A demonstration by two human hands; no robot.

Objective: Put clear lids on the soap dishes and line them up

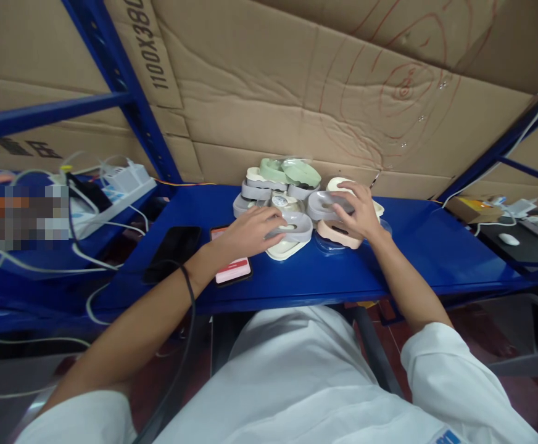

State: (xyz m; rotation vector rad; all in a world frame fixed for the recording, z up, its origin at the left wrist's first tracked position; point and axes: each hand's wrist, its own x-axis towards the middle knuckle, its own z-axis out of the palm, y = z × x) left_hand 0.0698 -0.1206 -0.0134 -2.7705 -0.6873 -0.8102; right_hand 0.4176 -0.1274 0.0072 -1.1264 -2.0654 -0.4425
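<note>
Head view: right hand point(360, 213) spread, left hand point(256, 228), grip unclear, over grey trays point(303, 233) well behind tabletop's front edge point(297, 301).

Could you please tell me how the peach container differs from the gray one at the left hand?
The peach container lies over clear plastic, while the gray container lies over a cream-colored piece. The right hand is near the peach container; the left hand reaches over the gray container. Both have rounded outlines.
</note>
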